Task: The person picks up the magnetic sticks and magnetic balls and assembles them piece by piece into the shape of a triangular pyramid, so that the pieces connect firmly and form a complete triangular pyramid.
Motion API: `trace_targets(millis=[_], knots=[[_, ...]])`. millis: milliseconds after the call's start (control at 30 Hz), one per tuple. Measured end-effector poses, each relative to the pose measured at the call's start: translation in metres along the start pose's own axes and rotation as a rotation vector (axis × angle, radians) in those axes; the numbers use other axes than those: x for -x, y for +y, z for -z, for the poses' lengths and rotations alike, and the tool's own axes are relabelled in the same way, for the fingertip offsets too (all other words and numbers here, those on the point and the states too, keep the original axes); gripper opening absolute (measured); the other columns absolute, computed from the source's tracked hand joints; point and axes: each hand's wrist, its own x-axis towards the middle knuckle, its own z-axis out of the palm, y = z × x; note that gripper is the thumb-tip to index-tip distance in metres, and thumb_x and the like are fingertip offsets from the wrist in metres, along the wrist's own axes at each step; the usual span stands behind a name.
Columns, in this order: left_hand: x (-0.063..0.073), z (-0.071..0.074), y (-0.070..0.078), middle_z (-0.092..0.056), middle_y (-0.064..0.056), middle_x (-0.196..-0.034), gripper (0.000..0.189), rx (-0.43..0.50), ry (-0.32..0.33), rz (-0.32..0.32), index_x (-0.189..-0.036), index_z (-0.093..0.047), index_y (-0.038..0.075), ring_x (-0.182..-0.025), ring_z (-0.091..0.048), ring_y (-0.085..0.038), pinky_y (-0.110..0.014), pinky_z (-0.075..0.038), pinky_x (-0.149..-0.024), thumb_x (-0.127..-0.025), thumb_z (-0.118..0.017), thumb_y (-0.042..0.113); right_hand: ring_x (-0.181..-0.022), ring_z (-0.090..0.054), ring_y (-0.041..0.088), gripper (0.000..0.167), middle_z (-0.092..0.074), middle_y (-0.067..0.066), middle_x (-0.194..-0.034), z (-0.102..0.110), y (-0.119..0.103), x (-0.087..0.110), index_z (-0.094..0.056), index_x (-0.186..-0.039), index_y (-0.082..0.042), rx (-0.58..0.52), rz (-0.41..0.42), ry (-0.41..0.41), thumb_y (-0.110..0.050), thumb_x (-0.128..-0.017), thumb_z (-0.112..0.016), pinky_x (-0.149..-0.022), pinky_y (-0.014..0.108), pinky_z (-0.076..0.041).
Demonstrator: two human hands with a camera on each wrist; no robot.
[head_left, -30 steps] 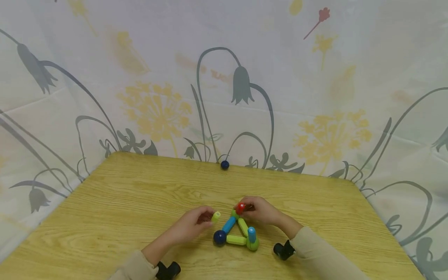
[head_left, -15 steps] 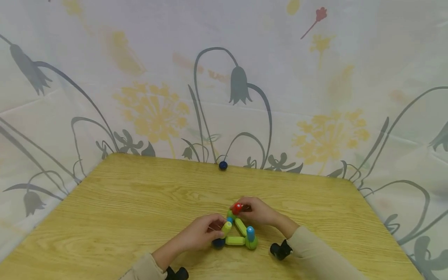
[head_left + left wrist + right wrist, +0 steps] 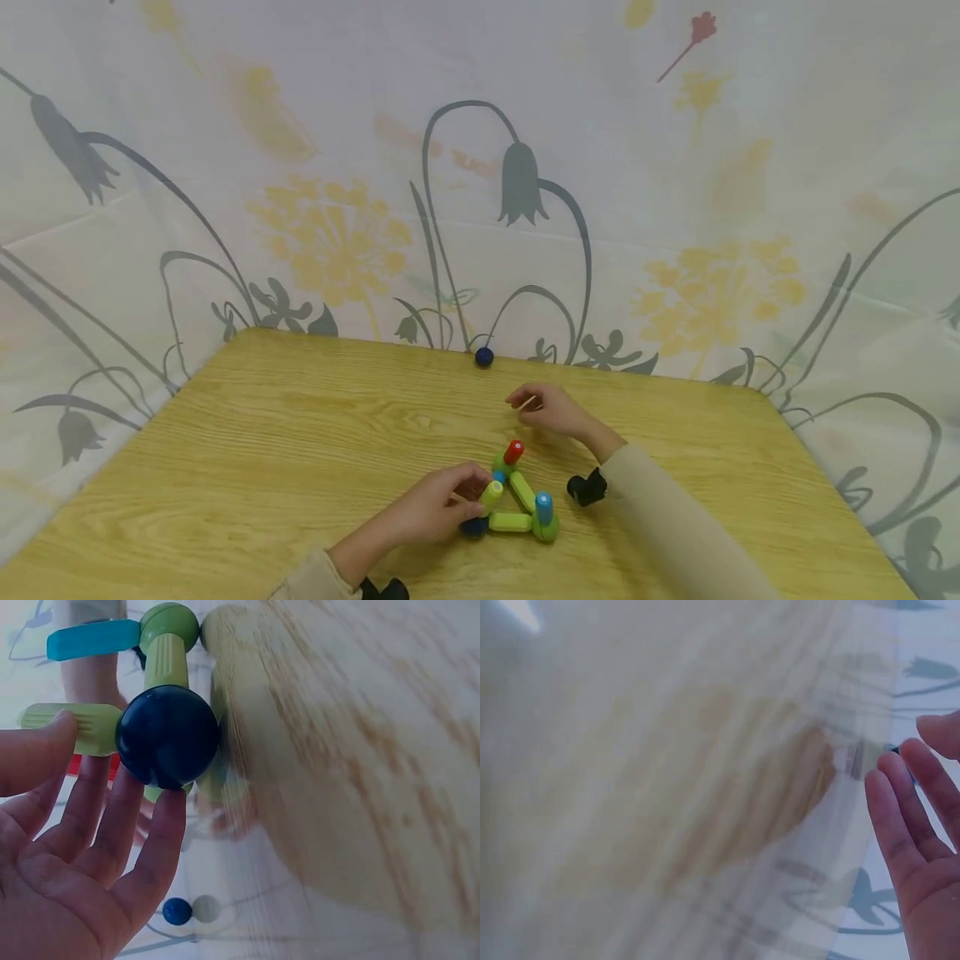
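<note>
A triangle of toy rods joined by balls lies on the table, with upright rods standing on its corners. My left hand [image 3: 438,504] pinches the upright yellow-green rod [image 3: 82,727] on the dark blue ball [image 3: 168,736], thumb on one side and fingers on the other. One fingertip touches the ball. A red rod [image 3: 513,452] stands on the far green ball [image 3: 501,463], and a blue rod [image 3: 543,507] on the right green ball [image 3: 546,528]. My right hand [image 3: 551,410] holds nothing, fingers loosely extended over the table beyond the red rod.
Another dark blue ball [image 3: 484,357] sits at the table's back edge, against the flower-patterned curtain [image 3: 345,167]. The wooden table [image 3: 300,417] spreads to both sides. Black wrist devices [image 3: 587,487] hang under the sleeves.
My left hand brought the yellow-green rod rightward onto the dark blue ball. My right hand let go of the red rod, which stays standing, and moved away toward the back.
</note>
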Motion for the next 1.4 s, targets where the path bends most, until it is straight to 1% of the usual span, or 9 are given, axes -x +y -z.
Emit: trace_targets(millis=[333, 467, 600, 700, 900, 1000, 1167, 1300, 1400], knots=[[0.002, 0.001, -0.002, -0.058, 0.002, -0.106, 0.019, -0.008, -0.009, -0.009, -0.111, -0.058, 0.011, -0.097, -0.056, -0.013, -0.025, -0.047, -0.081, -0.092, -0.058, 0.011, -0.094, -0.06, 0.031, 0.027, -0.06, 0.022, -0.108, -0.005, 0.01, -0.042, -0.059, -0.112, 0.008, 0.049, -0.003, 0.083, 0.006, -0.085, -0.057, -0.081, 0.037, -0.05], [0.003, 0.002, -0.002, -0.058, 0.004, -0.105, 0.018, -0.005, 0.0, -0.002, -0.111, -0.058, 0.012, -0.096, -0.055, -0.01, -0.025, -0.047, -0.081, -0.092, -0.059, 0.011, -0.103, -0.055, 0.036, 0.032, -0.054, 0.022, -0.119, -0.007, 0.01, -0.056, -0.056, -0.119, 0.007, 0.07, 0.001, 0.114, 0.006, -0.086, -0.056, -0.085, 0.041, -0.048], [0.004, 0.001, -0.002, -0.058, 0.003, -0.105, 0.019, -0.007, 0.005, -0.011, -0.111, -0.058, 0.012, -0.096, -0.055, -0.01, -0.024, -0.047, -0.081, -0.092, -0.059, 0.009, -0.117, -0.044, 0.041, 0.045, -0.044, 0.022, -0.132, -0.008, 0.006, -0.068, -0.049, -0.131, 0.003, 0.067, -0.012, 0.09, 0.007, -0.086, -0.056, -0.091, 0.047, -0.044], [0.004, 0.001, -0.002, -0.058, 0.003, -0.106, 0.02, -0.012, 0.006, -0.015, -0.112, -0.058, 0.011, -0.097, -0.056, -0.01, -0.024, -0.047, -0.081, -0.092, -0.059, 0.009, -0.125, -0.036, 0.041, 0.054, -0.039, 0.023, -0.138, -0.007, 0.005, -0.074, -0.042, -0.136, 0.003, 0.124, -0.018, 0.044, 0.007, -0.084, -0.057, -0.097, 0.049, -0.037], [0.003, 0.002, -0.004, -0.058, 0.003, -0.108, 0.022, -0.001, -0.007, 0.007, -0.114, -0.057, 0.011, -0.098, -0.055, -0.01, -0.023, -0.047, -0.081, -0.092, -0.058, 0.009, -0.114, -0.043, 0.041, 0.058, -0.042, 0.025, -0.121, -0.008, 0.008, -0.08, -0.045, -0.133, 0.003, 0.208, -0.038, 0.061, 0.003, -0.08, -0.067, -0.095, 0.049, -0.038], [0.003, 0.001, -0.005, -0.057, 0.005, -0.107, 0.021, 0.002, -0.014, 0.012, -0.114, -0.057, 0.012, -0.097, -0.054, -0.008, -0.023, -0.047, -0.081, -0.092, -0.058, 0.01, -0.105, -0.047, 0.037, 0.054, -0.043, 0.022, -0.114, -0.006, 0.011, -0.075, -0.049, -0.131, 0.002, 0.218, -0.08, 0.05, 0.003, -0.08, -0.067, -0.089, 0.046, -0.043], [0.004, 0.001, -0.005, -0.057, 0.005, -0.106, 0.021, 0.01, -0.015, 0.007, -0.113, -0.057, 0.013, -0.097, -0.054, -0.009, -0.024, -0.046, -0.081, -0.093, -0.058, 0.01, -0.093, -0.056, 0.029, 0.035, -0.055, 0.018, -0.106, -0.003, 0.013, -0.058, -0.058, -0.113, 0.003, 0.224, -0.031, 0.007, 0.002, -0.08, -0.069, -0.081, 0.039, -0.048], [0.003, 0.0, -0.004, -0.058, 0.005, -0.106, 0.02, 0.008, -0.019, 0.014, -0.113, -0.058, 0.013, -0.098, -0.054, -0.009, -0.024, -0.047, -0.081, -0.093, -0.057, 0.01, -0.081, -0.059, 0.022, 0.037, -0.057, 0.016, -0.105, -0.003, 0.007, -0.034, -0.057, -0.115, 0.004, 0.13, -0.023, 0.028, -0.005, -0.082, -0.07, -0.072, 0.033, -0.05], [0.002, 0.001, -0.003, -0.058, 0.004, -0.106, 0.02, -0.014, -0.02, 0.019, -0.113, -0.057, 0.013, -0.098, -0.055, -0.01, -0.024, -0.047, -0.081, -0.093, -0.057, 0.01, -0.081, -0.06, 0.02, 0.041, -0.058, 0.016, -0.11, -0.005, -0.004, -0.012, -0.055, -0.121, 0.004, 0.007, -0.038, 0.068, -0.012, -0.086, -0.068, -0.07, 0.032, -0.051]])
